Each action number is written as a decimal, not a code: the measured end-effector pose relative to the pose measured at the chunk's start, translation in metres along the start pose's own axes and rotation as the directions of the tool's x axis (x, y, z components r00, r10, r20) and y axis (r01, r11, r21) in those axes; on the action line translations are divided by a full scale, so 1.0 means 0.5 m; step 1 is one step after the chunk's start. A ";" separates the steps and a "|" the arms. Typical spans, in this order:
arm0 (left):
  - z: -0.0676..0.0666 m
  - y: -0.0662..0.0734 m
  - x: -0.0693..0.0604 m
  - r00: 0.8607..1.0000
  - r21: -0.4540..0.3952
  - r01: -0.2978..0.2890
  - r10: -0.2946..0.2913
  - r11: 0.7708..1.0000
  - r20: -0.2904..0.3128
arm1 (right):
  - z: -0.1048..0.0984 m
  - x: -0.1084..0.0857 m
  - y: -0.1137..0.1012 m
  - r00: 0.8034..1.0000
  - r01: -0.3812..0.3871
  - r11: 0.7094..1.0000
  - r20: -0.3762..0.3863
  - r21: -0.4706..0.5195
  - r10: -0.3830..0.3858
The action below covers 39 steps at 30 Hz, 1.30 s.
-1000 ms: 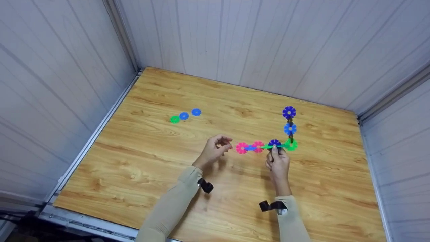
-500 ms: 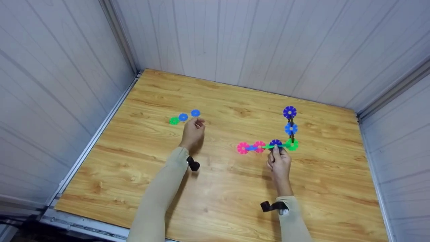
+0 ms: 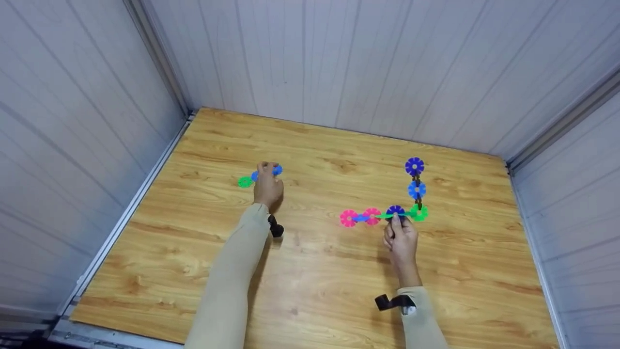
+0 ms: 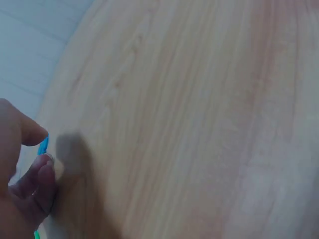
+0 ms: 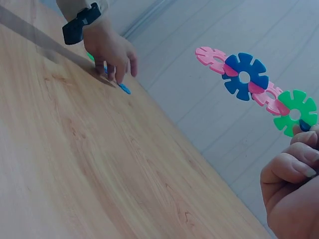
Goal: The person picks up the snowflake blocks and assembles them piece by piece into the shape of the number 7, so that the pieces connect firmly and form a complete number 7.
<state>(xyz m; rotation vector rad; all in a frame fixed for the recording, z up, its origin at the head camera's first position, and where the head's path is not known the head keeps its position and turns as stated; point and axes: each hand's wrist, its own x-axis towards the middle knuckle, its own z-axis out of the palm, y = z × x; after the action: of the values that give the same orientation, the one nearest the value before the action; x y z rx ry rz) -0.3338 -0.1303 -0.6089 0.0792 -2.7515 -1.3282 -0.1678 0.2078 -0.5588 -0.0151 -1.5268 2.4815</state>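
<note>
My right hand (image 3: 402,240) pinches a dark blue interlocking snowflake disc (image 3: 395,210) midway along an L-shaped chain. Leftward the chain runs through a green disc (image 5: 295,112) to pink (image 5: 211,59) and blue (image 5: 244,76) ones. Its other arm goes by a green disc (image 3: 422,213) and a light blue disc (image 3: 416,189) to a dark blue end disc (image 3: 414,166). My left hand (image 3: 268,186) reaches down to the table, thumb and fingertips at the edges of a loose blue disc (image 4: 43,145). That hand partly hides a second blue disc (image 3: 255,175).
A loose green disc (image 3: 245,182) lies just left of the left hand. Pale panelled walls (image 3: 310,63) enclose the wooden tabletop (image 3: 315,271) at the back and both sides. Black wrist mounts (image 3: 390,302) sit on both sleeves.
My left hand has moved left and away from the chain's pink end, down onto the loose blue discs. The right hand keeps its pinch on the chain, nearly still.
</note>
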 end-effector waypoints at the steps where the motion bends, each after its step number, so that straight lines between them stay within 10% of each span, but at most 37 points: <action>1: 0.002 -0.002 0.000 1.000 0.036 -0.007 0.007 0.999 0.013 | 0.000 -0.002 0.001 1.000 0.001 1.000 0.002 -0.004 -0.001; 8: 0.013 -0.003 0.014 0.998 0.258 0.019 -0.033 0.966 0.051 | -0.016 -0.009 0.004 1.000 0.007 0.999 0.021 -0.046 -0.006; 18: 0.007 -0.015 0.013 0.993 0.357 0.104 -0.119 0.928 0.019 | -0.014 -0.019 -0.003 0.998 -0.037 0.999 -0.042 0.006 0.037; 30: 0.014 -0.015 -0.019 0.995 0.205 -0.065 0.078 0.977 -0.055 | 0.001 0.006 -0.012 0.997 -0.014 0.999 -0.070 0.038 0.017; 39: 0.073 0.057 -0.127 0.975 -0.108 -0.213 0.204 0.971 -0.089 | 0.002 0.015 -0.022 0.998 -0.004 1.000 -0.063 0.023 0.005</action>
<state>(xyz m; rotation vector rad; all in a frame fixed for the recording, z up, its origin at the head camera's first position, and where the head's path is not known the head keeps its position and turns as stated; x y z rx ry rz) -0.2747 -0.0786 -0.6128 -0.1587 -2.5306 -1.3928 -0.1732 0.2132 -0.5480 -0.0925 -1.4745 2.4774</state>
